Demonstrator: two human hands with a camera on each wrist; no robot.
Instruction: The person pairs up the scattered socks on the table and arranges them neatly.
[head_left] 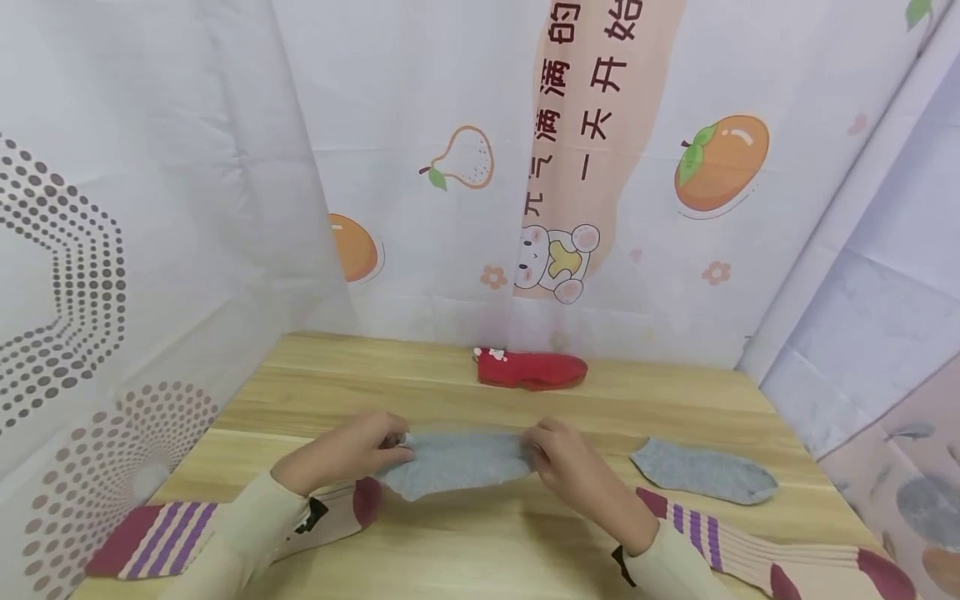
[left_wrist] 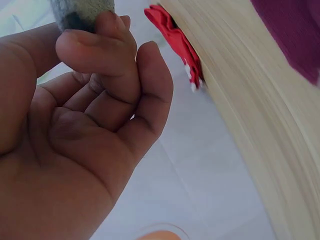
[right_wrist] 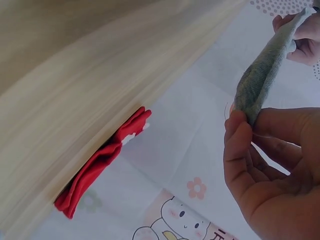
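Note:
Stretched between both hands is a grey ankle sock [head_left: 461, 462], raised above the wooden table. My left hand [head_left: 367, 454] pinches one end of it between thumb and fingers; in the left wrist view only a bit of the grey sock [left_wrist: 82, 12] shows at the fingertips. At the other end, my right hand [head_left: 562, 462] pinches the sock, and the right wrist view has the sock [right_wrist: 265, 75] running from these fingertips to the far hand. A second grey sock [head_left: 705, 472] lies flat on the table to the right of my right hand.
Toward the table's [head_left: 360, 367] back edge lies a folded red sock [head_left: 532, 370]. A cream sock with purple stripes [head_left: 330, 521] lies under my left forearm, and a similar striped sock [head_left: 750, 546] lies at the front right. Printed curtains [head_left: 420, 250] hang behind and beside the table.

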